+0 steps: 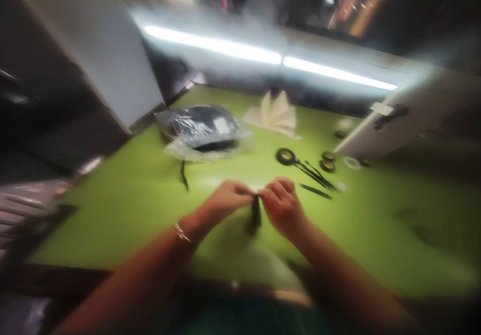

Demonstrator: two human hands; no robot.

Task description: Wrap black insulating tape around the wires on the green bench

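Both hands, left and right, pinch one dark strip just before the tape roll; the narrow grip might slip.

Heavily motion-blurred throughout; no edge sharp anywhere. Lit from a long white tube lamp at the rear, blown out and haloed with glare. Bright and evenly lit across the green tabletop, with a faint sheen near its middle. Dark and murky at the corners and lower border. Soft, smeared shadows at right on the green surface. Straight lines bowed toward the frame edges.
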